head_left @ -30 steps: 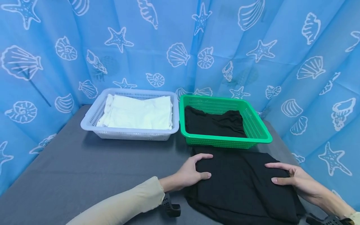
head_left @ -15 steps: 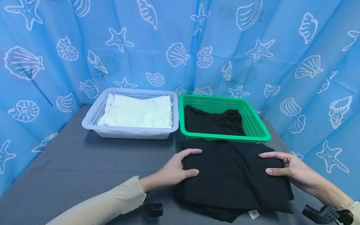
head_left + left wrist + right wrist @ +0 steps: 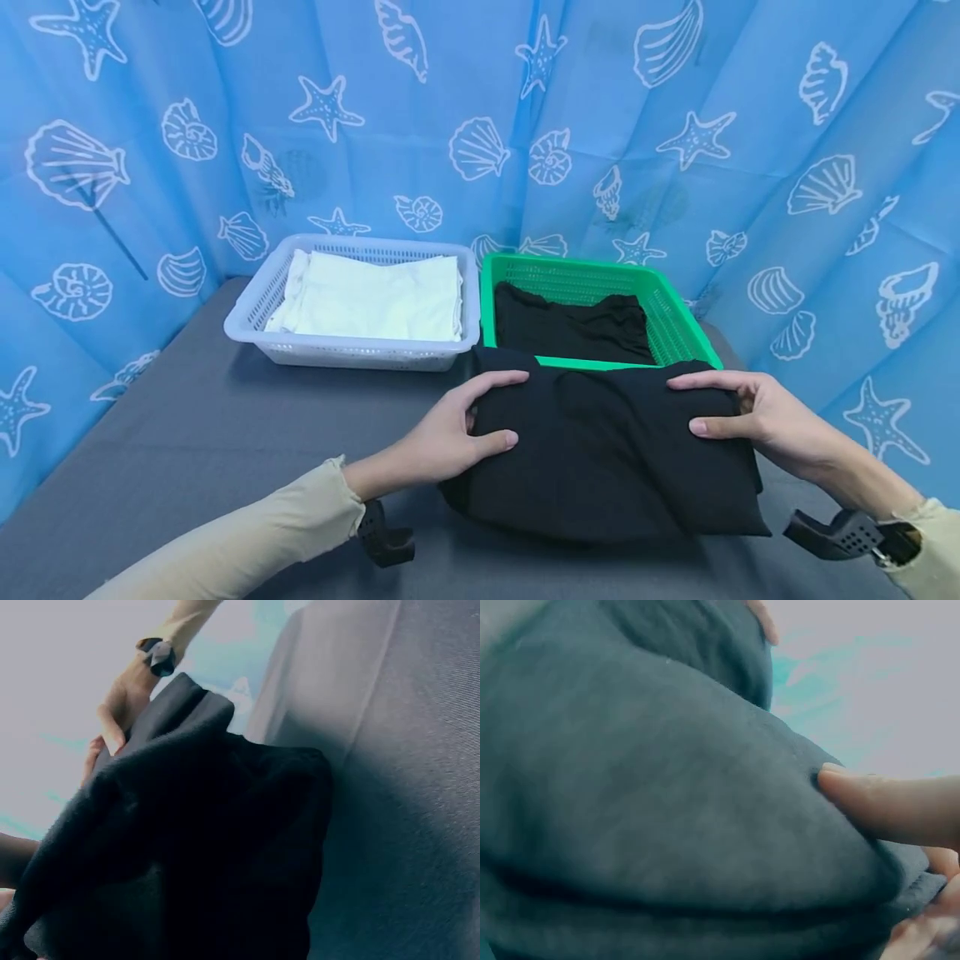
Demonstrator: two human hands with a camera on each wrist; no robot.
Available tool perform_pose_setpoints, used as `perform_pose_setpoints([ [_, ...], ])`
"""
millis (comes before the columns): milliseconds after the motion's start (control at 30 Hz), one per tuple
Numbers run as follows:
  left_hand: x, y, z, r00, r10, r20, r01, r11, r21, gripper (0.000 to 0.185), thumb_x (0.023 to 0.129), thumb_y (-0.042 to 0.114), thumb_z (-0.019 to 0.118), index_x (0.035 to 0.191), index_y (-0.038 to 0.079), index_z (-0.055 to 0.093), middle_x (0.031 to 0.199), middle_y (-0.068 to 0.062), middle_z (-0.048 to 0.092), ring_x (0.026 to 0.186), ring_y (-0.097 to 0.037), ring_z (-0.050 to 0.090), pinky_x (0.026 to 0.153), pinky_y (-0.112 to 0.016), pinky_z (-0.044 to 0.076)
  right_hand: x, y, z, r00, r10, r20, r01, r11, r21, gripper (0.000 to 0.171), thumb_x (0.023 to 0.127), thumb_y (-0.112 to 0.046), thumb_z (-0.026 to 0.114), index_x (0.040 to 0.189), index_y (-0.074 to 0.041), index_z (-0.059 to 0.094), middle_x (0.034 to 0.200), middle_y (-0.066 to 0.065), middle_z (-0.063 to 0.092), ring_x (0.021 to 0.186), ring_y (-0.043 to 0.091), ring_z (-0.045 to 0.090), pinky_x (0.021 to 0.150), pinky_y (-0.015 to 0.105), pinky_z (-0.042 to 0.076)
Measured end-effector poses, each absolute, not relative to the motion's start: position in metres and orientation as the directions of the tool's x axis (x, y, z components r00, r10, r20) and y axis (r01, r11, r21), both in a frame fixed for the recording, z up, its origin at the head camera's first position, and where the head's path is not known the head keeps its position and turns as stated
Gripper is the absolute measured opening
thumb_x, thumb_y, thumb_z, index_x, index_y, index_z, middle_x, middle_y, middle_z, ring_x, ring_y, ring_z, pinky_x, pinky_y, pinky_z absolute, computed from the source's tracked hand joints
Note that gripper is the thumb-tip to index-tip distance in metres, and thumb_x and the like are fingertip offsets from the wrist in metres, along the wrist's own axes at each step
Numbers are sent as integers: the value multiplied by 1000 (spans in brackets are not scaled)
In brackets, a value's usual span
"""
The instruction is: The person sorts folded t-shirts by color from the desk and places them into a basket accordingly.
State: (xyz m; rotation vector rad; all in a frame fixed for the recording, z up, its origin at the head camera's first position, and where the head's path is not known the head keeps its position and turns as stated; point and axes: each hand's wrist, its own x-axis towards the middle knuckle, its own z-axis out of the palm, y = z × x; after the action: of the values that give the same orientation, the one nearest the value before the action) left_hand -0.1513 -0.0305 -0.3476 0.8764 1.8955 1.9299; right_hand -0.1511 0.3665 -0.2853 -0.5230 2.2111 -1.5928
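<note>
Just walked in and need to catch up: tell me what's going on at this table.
A person grips a folded black garment at both ends, left hand and right hand, holding it just in front of the green basket, which already has black cloth in it. Beside it, a white basket holds folded white cloth. Both baskets stand on a grey table.

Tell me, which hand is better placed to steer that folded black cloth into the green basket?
Probably the right hand: it grips the black cloth directly in front of the green basket. The left hand grips the other end, nearer the white basket. Both hold it, so the edge is slight.
</note>
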Motion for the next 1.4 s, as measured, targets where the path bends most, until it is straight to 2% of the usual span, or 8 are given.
perform_pose_setpoints([
  [167, -155, -37, -339, -773, 589, 234, 235, -77, 969, 65, 92, 2, 68, 150, 19, 42, 134, -7, 52, 108, -21, 64, 86, -38, 53, -152, 363, -272, -871, -488, -58, -118, 322, -939, 49, 95, 8, 57, 143, -1, 49, 135, 6, 56, 109, 29, 62, 82, 44, 54],
  [533, -151, -49, -325, -770, 576, 275, 263, -106, 959, 67, 93, 3, 68, 151, 16, 38, 140, -9, 47, 116, -23, 59, 88, -38, 53, -156, 359, -260, -865, -501, -31, -147, 311, -939, 46, 95, 10, 55, 140, 0, 51, 129, 8, 59, 105, 28, 63, 81, 45, 55],
  [767, -163, -57, -315, -788, 535, 305, 330, -52, 943, 70, 93, 5, 69, 153, 15, 35, 140, -10, 49, 116, -22, 59, 89, -36, 52, -163, 357, -252, -900, -435, 12, -175, 336, -925, 47, 95, 8, 57, 141, -2, 51, 126, 7, 62, 104, 25, 64, 81, 40, 55],
  [1033, -207, -57, -302, -805, 485, 340, 428, 78, 900, 72, 93, 9, 69, 155, 13, 33, 144, -10, 47, 107, -22, 65, 84, -36, 54, -191, 351, -240, -964, -264, 33, -127, 347, -929, 52, 93, 2, 65, 143, -6, 52, 139, 8, 47, 111, 18, 59, 84, 30, 53],
  [1200, -246, -46, -288, -820, 464, 334, 450, 162, 878, 71, 95, 9, 67, 155, 18, 32, 149, -5, 43, 121, -19, 56, 92, -34, 50, -227, 352, -229, -985, -170, 33, -91, 347, -933, 58, 92, -7, 71, 145, -13, 51, 152, 10, 32, 120, 15, 51, 85, 24, 50],
  [1400, -293, -28, -278, -852, 460, 251, 407, 279, 870, 73, 96, 9, 65, 157, 24, 28, 155, -2, 33, 135, -19, 41, 103, -34, 41, -270, 360, -228, -993, -113, 38, -76, 353, -932, 64, 89, -10, 74, 147, -19, 49, 159, 8, 22, 134, 25, 36, 85, 21, 49],
])
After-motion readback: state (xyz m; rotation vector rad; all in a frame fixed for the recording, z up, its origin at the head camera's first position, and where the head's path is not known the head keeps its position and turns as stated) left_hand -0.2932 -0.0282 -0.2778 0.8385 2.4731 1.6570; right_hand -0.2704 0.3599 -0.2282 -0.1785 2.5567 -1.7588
